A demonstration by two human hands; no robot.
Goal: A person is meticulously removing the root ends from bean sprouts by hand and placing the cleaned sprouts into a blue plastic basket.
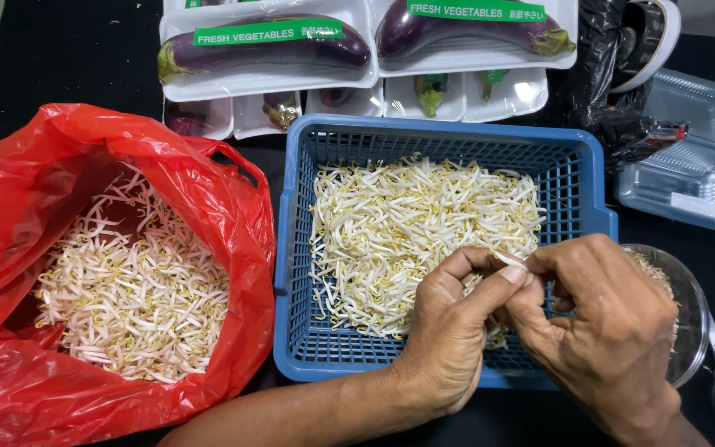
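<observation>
Head view: a single bean sprout [509, 259] is pinched between the fingertips of the left hand [448, 331] and right hand [602, 319] above a blue basket [295, 248] (its floor half covered with sprouts), while a red bag [10, 215] remains well filled; much appears left.

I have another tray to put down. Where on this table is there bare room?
Little. Bare black cloth shows only at the far left, between the red bag and the eggplant trays. Blue basket, clear boxes and both hands crowd the middle and right.
</observation>
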